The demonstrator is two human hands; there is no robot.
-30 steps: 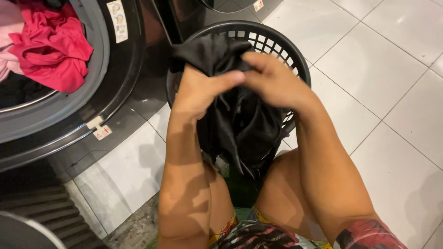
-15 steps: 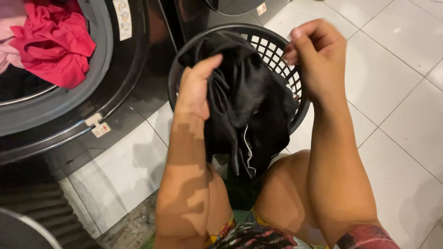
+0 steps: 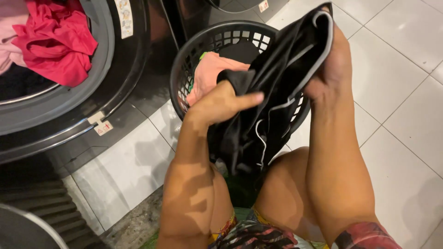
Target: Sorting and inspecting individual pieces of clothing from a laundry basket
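Black garment with pale piping is hanging between both hands — the left hand is pinching one edge with closed fingers, the right hand is gripping the upper edge. Just beyond the fingers, a black laundry basket is sitting on the tiled floor — a pink cloth is lying inside.

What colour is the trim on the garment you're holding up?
Pale grey-white piping on the black garment, clearest in the head view.
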